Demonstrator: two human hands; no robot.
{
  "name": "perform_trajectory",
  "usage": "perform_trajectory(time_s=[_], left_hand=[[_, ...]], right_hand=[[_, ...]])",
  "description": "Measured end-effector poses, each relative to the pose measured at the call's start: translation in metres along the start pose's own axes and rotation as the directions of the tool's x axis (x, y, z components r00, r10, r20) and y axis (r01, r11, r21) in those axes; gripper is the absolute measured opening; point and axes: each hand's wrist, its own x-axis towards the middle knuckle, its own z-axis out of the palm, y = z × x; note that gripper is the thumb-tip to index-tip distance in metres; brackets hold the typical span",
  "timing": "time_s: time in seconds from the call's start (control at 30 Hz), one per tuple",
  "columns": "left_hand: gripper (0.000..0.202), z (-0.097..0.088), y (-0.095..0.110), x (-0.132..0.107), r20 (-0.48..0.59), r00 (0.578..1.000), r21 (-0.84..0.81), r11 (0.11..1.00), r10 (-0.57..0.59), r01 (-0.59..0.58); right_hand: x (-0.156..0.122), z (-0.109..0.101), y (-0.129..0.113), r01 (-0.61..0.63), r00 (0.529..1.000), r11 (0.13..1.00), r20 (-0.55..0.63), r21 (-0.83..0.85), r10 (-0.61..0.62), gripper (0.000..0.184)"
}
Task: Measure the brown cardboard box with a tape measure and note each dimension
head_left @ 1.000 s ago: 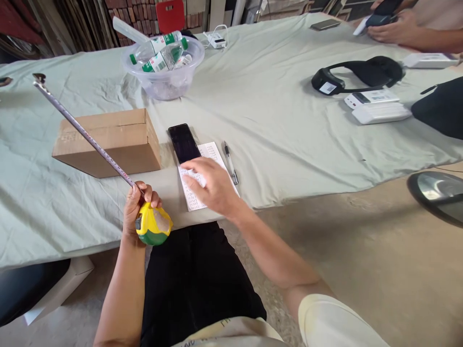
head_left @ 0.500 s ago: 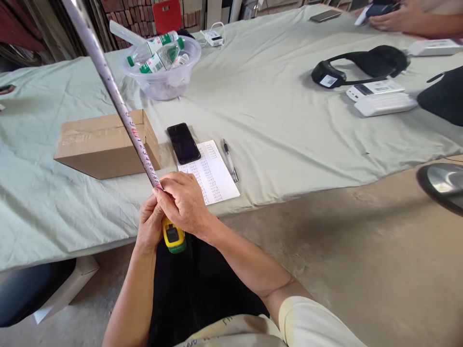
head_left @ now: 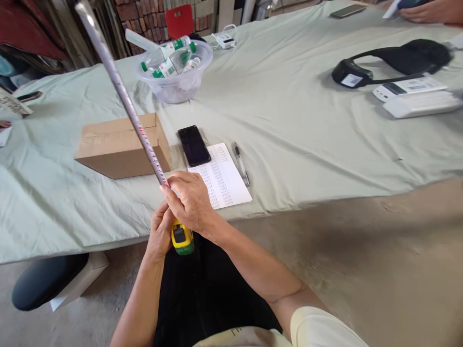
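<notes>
A yellow and green tape measure (head_left: 183, 237) is held in front of my body at the table's near edge. Its white blade, with black and red figures, sticks out up and to the left, past the cardboard box (head_left: 115, 147). My left hand (head_left: 160, 231) is wrapped round the case from the left, partly covered by the other hand. My right hand (head_left: 191, 200) is closed on the blade near the case mouth, thumb and fingers pinching it. Beyond my hands lie a written sheet of paper (head_left: 227, 178), a black phone (head_left: 194, 146) overlapping it, and a pen (head_left: 242, 164).
A clear plastic basin (head_left: 175, 89) with bottles stands at the back of the cloth-covered table (head_left: 282, 120). To the right are a black headset (head_left: 350, 72) and white devices (head_left: 421, 103). Another person's hand (head_left: 430, 10) shows at top right. A dark stool (head_left: 48, 282) stands lower left.
The view has swung slightly left, so most things sit further right. Both hands keep their hold on the tape measure and its extended blade.
</notes>
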Motion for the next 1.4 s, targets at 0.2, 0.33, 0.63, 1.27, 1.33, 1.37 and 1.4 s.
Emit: perform_trajectory(time_s=[0.2,0.33,0.63,1.27,1.33,1.37,1.4], left_hand=[[0.035,-0.004,0.019,-0.009,0.038,0.998,0.017,0.999,-0.048,0.048],[0.031,-0.015,0.033,-0.028,-0.038,0.992,-0.045,0.992,-0.122,0.12],[0.024,-0.052,0.046,-0.061,-0.155,0.981,-0.032,0.993,-0.115,0.111],[0.032,-0.032,0.026,-0.066,-0.064,0.964,-0.038,0.966,-0.257,0.255],[0.031,-0.027,0.024,-0.062,-0.079,0.966,-0.015,0.969,-0.247,0.247],[0.031,-0.025,0.023,-0.06,-0.089,0.966,-0.001,0.97,-0.242,0.242],[0.031,-0.024,0.021,-0.057,-0.102,0.966,0.014,0.971,-0.236,0.239]], right_hand=[[0.011,-0.007,-0.006,-0.17,0.967,0.96,0.223,0.221,0.12,0.038],[0.03,-0.025,-0.004,-0.173,0.928,0.952,0.364,0.251,0.072,0.036],[0.131,-0.021,0.072,0.041,0.905,0.986,0.412,0.161,-0.105,0.152],[0.12,-0.012,0.104,0.274,0.876,0.961,0.399,0.047,-0.269,0.143],[0.117,-0.012,0.104,0.27,0.883,0.962,0.388,0.047,-0.266,0.143],[0.116,-0.012,0.104,0.262,0.886,0.964,0.385,0.048,-0.26,0.143],[0.116,-0.012,0.103,0.251,0.888,0.967,0.386,0.049,-0.25,0.144]])
